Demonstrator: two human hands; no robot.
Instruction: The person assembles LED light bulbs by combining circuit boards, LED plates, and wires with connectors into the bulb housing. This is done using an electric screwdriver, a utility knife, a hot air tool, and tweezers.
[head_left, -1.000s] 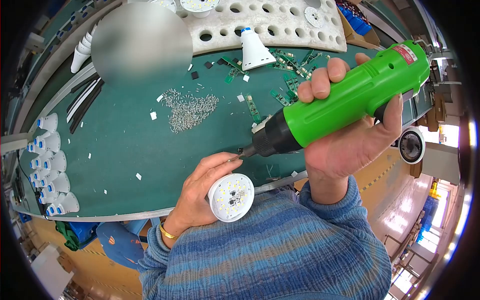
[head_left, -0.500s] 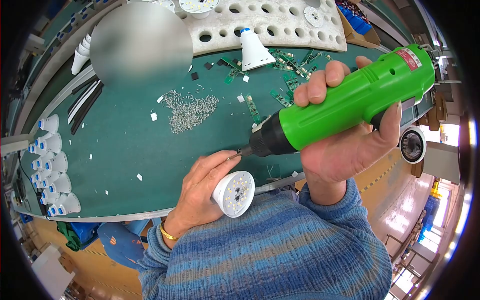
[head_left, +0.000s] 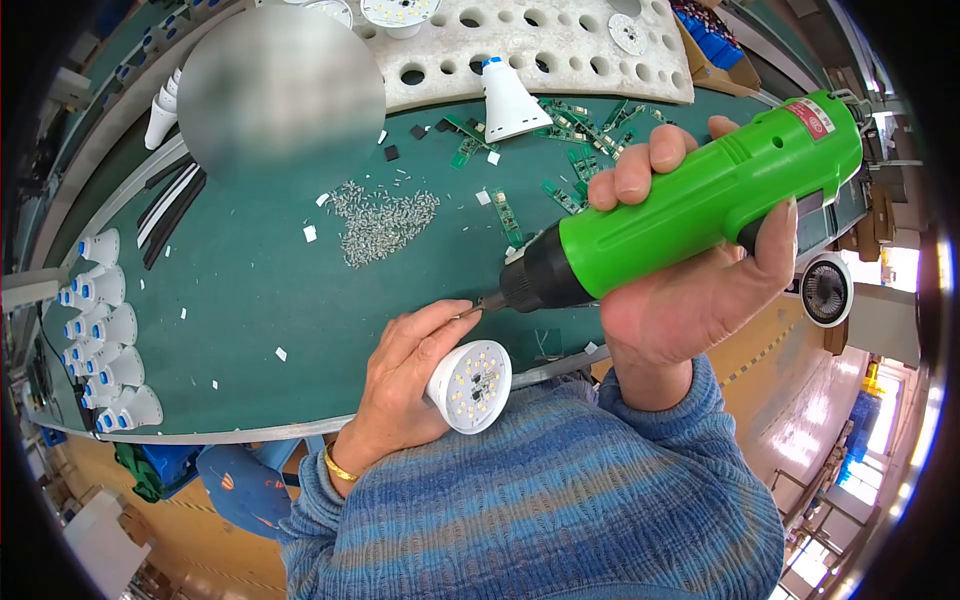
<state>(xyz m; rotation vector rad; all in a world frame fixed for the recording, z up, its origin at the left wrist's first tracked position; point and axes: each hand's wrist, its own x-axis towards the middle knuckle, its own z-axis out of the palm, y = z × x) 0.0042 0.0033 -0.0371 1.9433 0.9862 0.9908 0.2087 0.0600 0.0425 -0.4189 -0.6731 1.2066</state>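
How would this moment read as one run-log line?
left hand: holds white lamp housing, fingers at screwdriver bit | right hand: grips green power screwdriver | table: small metal pieces, circuit boards

I am remotely seeing screws (head_left: 387, 227) lying on the table (head_left: 245, 300) behind the lamp (head_left: 474, 388), the screwdriver (head_left: 700, 205) sitting to the lamp's right, circuit boards (head_left: 505, 217) lying beyond it, and housings (head_left: 121, 365) lining the table's left side.

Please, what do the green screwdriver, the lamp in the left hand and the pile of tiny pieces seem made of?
Green screwdriver: probably hard plastic with a satin sheen, judging by its even colour and moulded grooves.
Lamp in the left hand: smooth white shell with soft, even shine, perhaps plastic or painted metal.
Pile of tiny pieces: likely bare, bright metal; they look silvery-grey.
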